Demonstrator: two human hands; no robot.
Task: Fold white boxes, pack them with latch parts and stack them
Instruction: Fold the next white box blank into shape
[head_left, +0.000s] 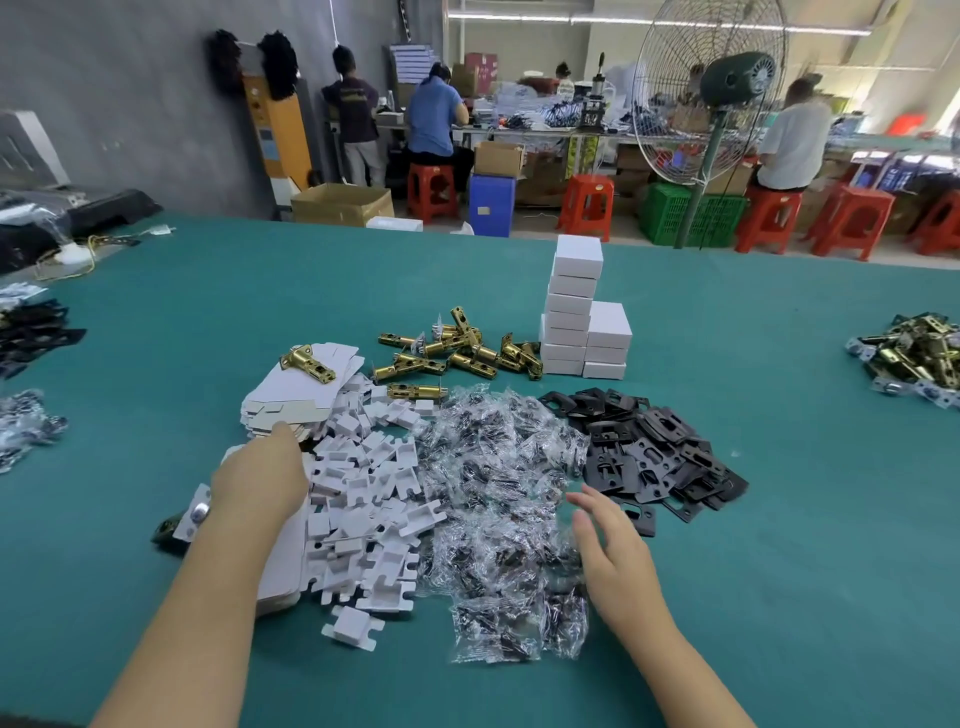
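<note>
On the green table (727, 597), the left hand (260, 480) reaches onto the flat box blanks (296, 400), fingertips on the card; whether its fingers curl cannot be told. The right hand (613, 545) hovers over the screw bags (498, 499), fingers spread and relaxed, holding nothing. White inserts (363, 499) lie between the hands. Brass latches (457, 353) sit beyond, beside stacked folded boxes (576, 317). Black plates (649, 447) lie right of the bags. No writing is legible.
</note>
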